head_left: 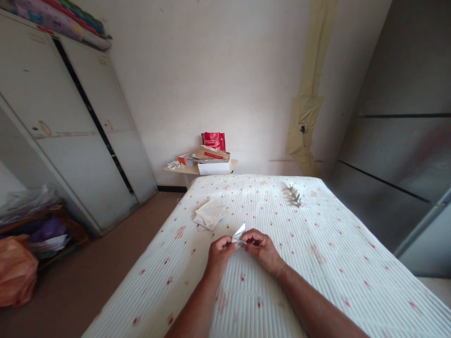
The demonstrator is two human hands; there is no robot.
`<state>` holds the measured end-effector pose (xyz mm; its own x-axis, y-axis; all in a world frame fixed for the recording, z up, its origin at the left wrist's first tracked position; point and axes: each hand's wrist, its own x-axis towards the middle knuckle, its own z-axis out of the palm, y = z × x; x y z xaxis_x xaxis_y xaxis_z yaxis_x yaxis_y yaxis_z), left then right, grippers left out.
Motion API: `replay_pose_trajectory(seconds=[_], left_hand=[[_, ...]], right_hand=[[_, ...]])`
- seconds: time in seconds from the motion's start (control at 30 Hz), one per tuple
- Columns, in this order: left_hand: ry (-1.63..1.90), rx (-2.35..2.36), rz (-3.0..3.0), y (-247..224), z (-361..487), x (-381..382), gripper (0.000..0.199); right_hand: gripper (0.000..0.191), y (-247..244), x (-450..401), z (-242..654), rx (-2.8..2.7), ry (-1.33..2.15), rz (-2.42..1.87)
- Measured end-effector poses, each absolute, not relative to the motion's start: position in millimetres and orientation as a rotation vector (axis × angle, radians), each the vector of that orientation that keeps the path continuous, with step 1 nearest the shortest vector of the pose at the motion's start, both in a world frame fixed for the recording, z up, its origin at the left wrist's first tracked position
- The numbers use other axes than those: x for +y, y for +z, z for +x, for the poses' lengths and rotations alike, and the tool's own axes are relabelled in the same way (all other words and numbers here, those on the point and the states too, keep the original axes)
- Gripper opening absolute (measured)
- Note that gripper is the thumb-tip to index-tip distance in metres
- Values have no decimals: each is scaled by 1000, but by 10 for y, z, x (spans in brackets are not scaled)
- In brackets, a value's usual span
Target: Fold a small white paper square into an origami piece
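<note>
Between my two hands, just above the bed, is a small folded piece of white paper (239, 231) with a pointed tip sticking up. My left hand (222, 249) pinches its left side between thumb and finger. On the other side, my right hand (261, 246) grips the lower right edge with curled fingers. A short stack of printed paper sheets (210, 213) lies on the bed beyond my left hand. Farther off to the right sits a row of small folded paper pieces (294, 195). My fingers hide part of the paper's folds.
The bed (317, 281) has a white ribbed cover with red spots. Behind it, a small table (192, 170) bears a white box (213, 167), a red packet (213, 141) and white folded pieces (175, 165). Cabinets (70, 117) stand left; an orange bag (17, 270) lies on the floor.
</note>
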<state>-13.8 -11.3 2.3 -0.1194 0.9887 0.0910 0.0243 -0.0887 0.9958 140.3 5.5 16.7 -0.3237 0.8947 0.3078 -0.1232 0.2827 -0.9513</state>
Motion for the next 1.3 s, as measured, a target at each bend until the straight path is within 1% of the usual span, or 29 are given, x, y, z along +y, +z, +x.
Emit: replay_pose_trajectory(seconds=[0.17,0.3,0.47,0.53,0.6,0.7,0.73,0.87,0.97,1.03,1.17,1.3], left_hand=[[1307,1242,1268,27,-131,-108,21],[1260,1231,1297,34,-123,-123,22],[1192,1225,1341,49,-118,-150,21],[1189,1212,1346,69,-111,-155,22],[1193,1201,1349,92,-104,-159,23],[1194,1191,1361,115,-98,-161,26],[1194,1189,1362,116,-98,-161,27],[1181,1189,1353,107,-101,-159,28],[1188,1193,1316,106,-105,-159,24],[1236,1175,1260,112,-112,-158,21],[1366,1153,1138,125,-132,-153,25],[1377,1180,1108,131,-142,-152,25]], right_hand=[[15,117,82,1392,-1447,1352,-768],[20,108,104,1374,-1397,1343,-780],[49,159,103,1368,-1272,1394,-822],[53,186,97,1375,-1231,1423,-831],[46,206,91,1385,-1197,1429,-837],[27,212,89,1402,-1220,1413,-860],[24,205,91,1407,-1235,1400,-874],[25,149,115,1416,-1256,1353,-929],[25,121,135,1411,-1251,1331,-939],[25,120,140,1408,-1250,1328,-931],[25,133,135,1414,-1273,1363,-946],[25,127,135,1421,-1277,1372,-958]])
